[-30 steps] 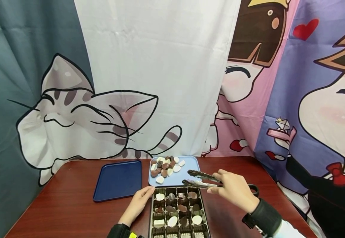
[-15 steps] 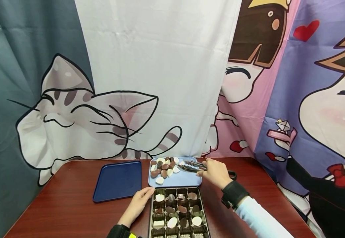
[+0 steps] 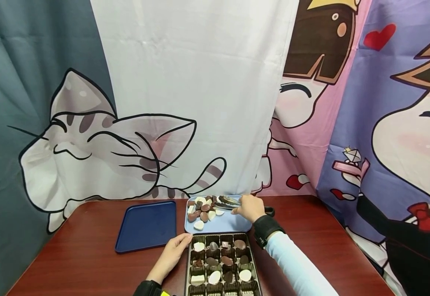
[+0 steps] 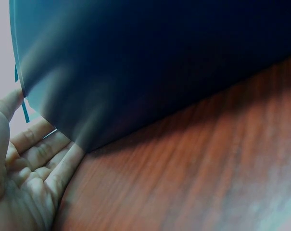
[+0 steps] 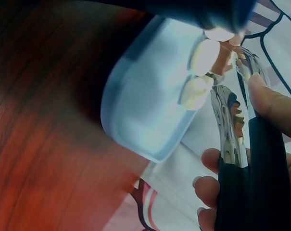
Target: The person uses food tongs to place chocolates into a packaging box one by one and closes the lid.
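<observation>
My right hand (image 3: 249, 207) grips metal tongs (image 3: 226, 202) with black handles; their tips reach into the pile of brown and white chocolates (image 3: 204, 207) on the light blue tray (image 3: 233, 224). In the right wrist view the tongs (image 5: 232, 130) sit close beside white pieces (image 5: 198, 72), and I cannot tell whether they pinch one. My left hand (image 3: 175, 250) rests flat with straight fingers against the left edge of the dark compartment box (image 3: 189, 255), which holds several chocolates. In the left wrist view the left hand (image 4: 25, 163) lies open beside the box's wall (image 4: 150, 62).
A dark blue tray (image 3: 146, 224) lies on the red-brown wooden table (image 3: 89, 259) left of the light blue one. Cartoon-printed curtains hang right behind the table. Bare tabletop shows to the right of the trays.
My right hand has carried the tongs up and to the left, from above the box's far edge to the chocolate pile on the light blue tray. The left hand has stayed in place.
</observation>
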`<control>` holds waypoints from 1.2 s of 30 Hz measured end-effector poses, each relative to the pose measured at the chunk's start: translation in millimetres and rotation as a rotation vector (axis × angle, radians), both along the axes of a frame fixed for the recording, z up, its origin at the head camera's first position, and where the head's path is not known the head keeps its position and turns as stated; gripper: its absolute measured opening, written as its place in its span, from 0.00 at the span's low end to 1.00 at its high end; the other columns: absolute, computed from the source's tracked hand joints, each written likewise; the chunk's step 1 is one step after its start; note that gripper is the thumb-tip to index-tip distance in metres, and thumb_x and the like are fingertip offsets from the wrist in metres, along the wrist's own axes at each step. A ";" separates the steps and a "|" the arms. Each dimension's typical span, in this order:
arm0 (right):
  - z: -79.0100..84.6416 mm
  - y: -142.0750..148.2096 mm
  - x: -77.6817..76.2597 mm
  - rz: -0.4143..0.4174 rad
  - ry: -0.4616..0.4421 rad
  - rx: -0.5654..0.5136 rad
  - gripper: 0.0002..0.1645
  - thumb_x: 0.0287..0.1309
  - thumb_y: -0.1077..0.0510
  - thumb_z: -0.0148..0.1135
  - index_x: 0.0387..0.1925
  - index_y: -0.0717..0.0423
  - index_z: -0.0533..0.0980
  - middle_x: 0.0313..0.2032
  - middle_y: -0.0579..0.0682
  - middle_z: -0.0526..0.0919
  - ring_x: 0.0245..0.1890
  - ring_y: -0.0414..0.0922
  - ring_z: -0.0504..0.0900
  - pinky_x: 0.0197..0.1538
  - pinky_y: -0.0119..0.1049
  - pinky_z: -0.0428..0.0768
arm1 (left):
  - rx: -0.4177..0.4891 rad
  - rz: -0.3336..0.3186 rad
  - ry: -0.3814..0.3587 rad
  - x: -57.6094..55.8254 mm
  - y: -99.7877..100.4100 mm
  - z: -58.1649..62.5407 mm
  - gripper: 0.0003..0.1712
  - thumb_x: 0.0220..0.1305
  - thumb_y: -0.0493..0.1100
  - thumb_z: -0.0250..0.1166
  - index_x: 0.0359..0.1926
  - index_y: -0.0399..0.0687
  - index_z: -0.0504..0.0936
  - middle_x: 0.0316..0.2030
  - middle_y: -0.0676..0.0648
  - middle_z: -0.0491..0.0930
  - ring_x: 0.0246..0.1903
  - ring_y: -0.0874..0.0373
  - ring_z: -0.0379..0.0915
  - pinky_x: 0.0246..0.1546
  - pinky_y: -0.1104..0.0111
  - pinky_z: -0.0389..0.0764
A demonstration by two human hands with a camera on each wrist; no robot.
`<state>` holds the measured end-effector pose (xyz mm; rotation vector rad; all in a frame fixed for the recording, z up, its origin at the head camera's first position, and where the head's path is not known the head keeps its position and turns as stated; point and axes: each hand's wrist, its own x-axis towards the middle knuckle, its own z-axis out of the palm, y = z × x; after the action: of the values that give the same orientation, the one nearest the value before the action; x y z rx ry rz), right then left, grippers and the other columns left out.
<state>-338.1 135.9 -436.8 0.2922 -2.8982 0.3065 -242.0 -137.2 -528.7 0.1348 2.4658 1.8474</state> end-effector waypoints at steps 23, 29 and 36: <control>1.9 8.6 10.1 0.021 -0.006 -0.008 0.24 0.47 0.41 0.78 0.44 0.48 0.89 0.43 0.50 0.90 0.37 0.53 0.88 0.37 0.48 0.83 | -0.003 -0.006 0.005 -0.3 0.4 -0.2 0.26 0.77 0.53 0.55 0.59 0.36 0.80 0.56 0.37 0.83 0.53 0.52 0.80 0.51 0.62 0.81; 11.3 13.3 27.2 0.067 0.001 -0.055 0.22 0.48 0.42 0.77 0.44 0.48 0.88 0.43 0.49 0.89 0.39 0.52 0.87 0.38 0.48 0.83 | -0.001 -0.002 0.009 -0.3 -0.4 -0.2 0.25 0.77 0.52 0.55 0.58 0.36 0.81 0.55 0.38 0.83 0.52 0.53 0.80 0.51 0.62 0.81; 19.6 15.9 63.5 0.149 0.041 -0.061 0.27 0.49 0.42 0.77 0.48 0.51 0.87 0.41 0.48 0.88 0.40 0.51 0.88 0.40 0.49 0.83 | 0.004 -0.009 0.000 -1.4 -0.3 -1.1 0.26 0.77 0.53 0.55 0.59 0.36 0.80 0.56 0.38 0.83 0.53 0.53 0.80 0.51 0.62 0.81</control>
<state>-274.6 151.8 -417.1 0.4997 -2.8264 0.4076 -243.5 -137.5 -529.8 0.1455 2.4582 1.8486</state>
